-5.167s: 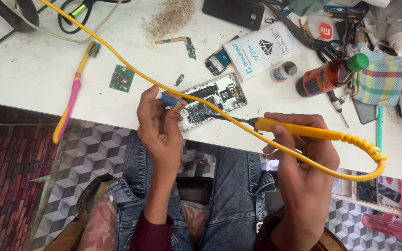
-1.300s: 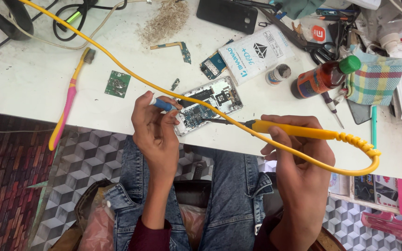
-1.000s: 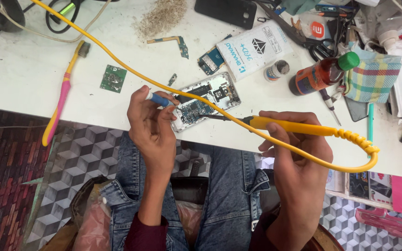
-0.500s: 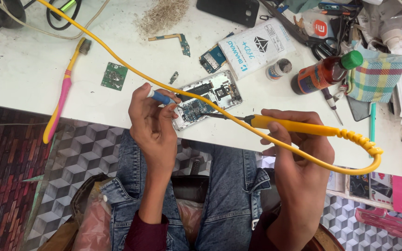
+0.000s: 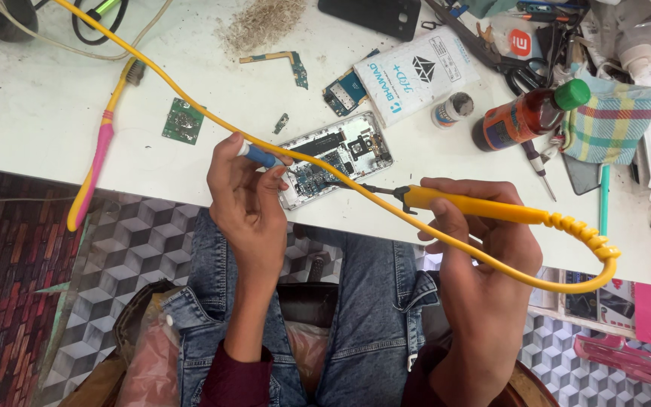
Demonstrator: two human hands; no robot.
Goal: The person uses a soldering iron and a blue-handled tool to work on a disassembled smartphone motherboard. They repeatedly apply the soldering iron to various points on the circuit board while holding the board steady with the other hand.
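L to R on the white tabletop (image 5: 32, 120): 1 pink-and-yellow toothbrush (image 5: 98, 154) lying along the front edge, bristles away from the person, likely kept for scrubbing boards. Next, 1 small green circuit board (image 5: 183, 120), lying flat and apart from the rest.

Left hand (image 5: 246, 207) is closed round a small blue-and-white tool (image 5: 258, 155), pinched between thumb and fingers w/ its tip aimed at the opened phone (image 5: 334, 156). Phone lies back-off near the tabletop edge, just in front of the person, so both hands can get at the inside.

Right hand (image 5: 484, 249) grips 1 yellow soldering iron (image 5: 476, 208) like a pen, its dark tip on the phone's board; the yellow cord (image 5: 190, 105) loops back over the tabletop.

Further right: 1 white packet (image 5: 420, 75), 1 small round pot (image 5: 453, 109), 1 brown bottle w/ green cap (image 5: 529, 117), 1 checked cloth (image 5: 612, 124).
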